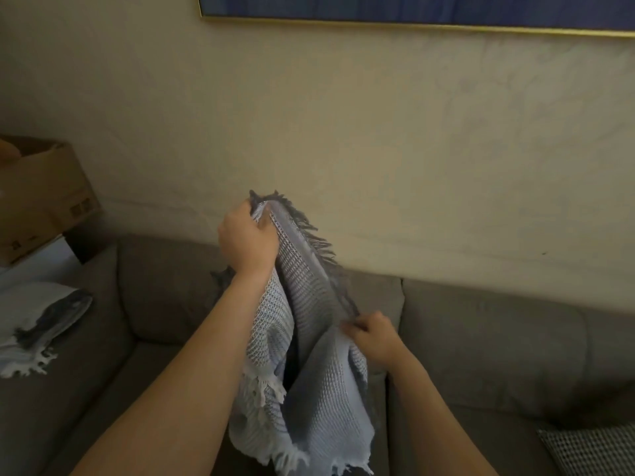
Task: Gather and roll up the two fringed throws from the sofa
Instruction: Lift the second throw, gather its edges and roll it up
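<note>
While it hangs above the sofa [481, 338] seat, the blue-grey throw [319, 389] runs lengthwise top to bottom. Its dark-fringed edge slants down from the left grip [249, 235], clamped on the upper corner, to the right grip [372, 338], pinching that edge. Waffle weave, pale tassels below. A second throw [34, 324] lies crumpled at the seat's left.

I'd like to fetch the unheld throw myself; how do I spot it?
Follow the seat of the grey sofa to its far left end, below the cardboard box. The loose throw lies crumpled there, pale with a dark band and white fringe; unlike the held waffle-weave throw, nobody touches it.
</note>
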`<move>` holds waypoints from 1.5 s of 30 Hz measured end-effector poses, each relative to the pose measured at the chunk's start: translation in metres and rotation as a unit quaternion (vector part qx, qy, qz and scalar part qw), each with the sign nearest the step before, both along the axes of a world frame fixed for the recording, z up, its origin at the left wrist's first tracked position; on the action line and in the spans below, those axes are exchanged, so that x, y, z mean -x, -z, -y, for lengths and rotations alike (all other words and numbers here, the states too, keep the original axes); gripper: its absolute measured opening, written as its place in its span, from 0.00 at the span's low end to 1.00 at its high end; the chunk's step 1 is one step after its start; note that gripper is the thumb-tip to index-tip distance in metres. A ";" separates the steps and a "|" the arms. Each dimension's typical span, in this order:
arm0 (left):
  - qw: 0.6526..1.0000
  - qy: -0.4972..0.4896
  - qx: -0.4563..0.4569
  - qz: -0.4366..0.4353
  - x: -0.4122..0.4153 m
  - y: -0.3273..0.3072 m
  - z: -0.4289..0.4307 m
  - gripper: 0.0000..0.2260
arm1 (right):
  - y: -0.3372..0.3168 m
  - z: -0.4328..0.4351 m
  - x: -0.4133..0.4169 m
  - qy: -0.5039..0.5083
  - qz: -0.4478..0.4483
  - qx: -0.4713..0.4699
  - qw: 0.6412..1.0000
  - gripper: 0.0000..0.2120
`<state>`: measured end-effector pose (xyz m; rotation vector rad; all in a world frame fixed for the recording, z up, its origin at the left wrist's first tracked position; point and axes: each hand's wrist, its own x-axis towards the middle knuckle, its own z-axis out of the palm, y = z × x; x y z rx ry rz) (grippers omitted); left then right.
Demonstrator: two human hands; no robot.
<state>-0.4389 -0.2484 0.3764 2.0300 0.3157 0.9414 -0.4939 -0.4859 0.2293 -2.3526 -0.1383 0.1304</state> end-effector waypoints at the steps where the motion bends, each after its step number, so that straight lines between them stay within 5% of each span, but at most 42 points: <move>1: 1.000 0.010 0.000 0.007 0.000 -0.001 0.001 0.08 | 0.002 -0.002 0.005 -0.045 -0.036 -0.002 0.998 0.25; 4: 0.999 0.035 0.007 0.027 0.001 0.000 0.006 0.08 | 0.007 -0.015 0.022 -0.169 -0.158 0.031 0.972 0.25; 8: 0.996 0.056 0.035 0.057 0.005 -0.001 0.010 0.05 | 0.031 -0.026 0.039 -0.206 -0.251 0.082 0.942 0.22; 13: 0.994 0.075 0.037 0.073 0.010 -0.003 0.013 0.05 | 0.037 -0.035 0.045 -0.145 -0.182 0.023 0.972 0.30; 15: 0.993 0.081 0.040 0.075 0.011 -0.002 0.014 0.06 | 0.029 -0.043 0.040 -0.139 -0.118 0.014 0.983 0.21; 19: 0.993 0.074 0.036 0.085 0.014 -0.003 0.014 0.06 | 0.028 -0.054 0.031 -0.102 -0.023 -0.050 0.993 0.23; 24: 0.993 0.064 0.039 0.090 0.013 -0.002 0.010 0.06 | 0.023 -0.062 0.034 -0.105 -0.029 -0.060 0.992 0.23; 27: 0.994 0.048 0.037 0.089 0.012 0.000 0.009 0.05 | 0.010 -0.069 0.045 -0.197 -0.146 -0.069 0.967 0.08; 28: 0.995 0.043 0.036 0.087 0.011 0.001 0.008 0.05 | 0.010 -0.070 0.046 -0.214 -0.172 -0.069 0.959 0.14; 33: 0.993 0.065 0.056 0.076 0.015 0.001 0.008 0.05 | 0.015 -0.079 0.043 -0.156 -0.065 -0.128 0.977 0.14; 45: 0.989 0.111 0.070 0.063 0.018 0.007 0.011 0.05 | 0.029 -0.057 0.021 0.071 0.138 -0.051 0.987 0.26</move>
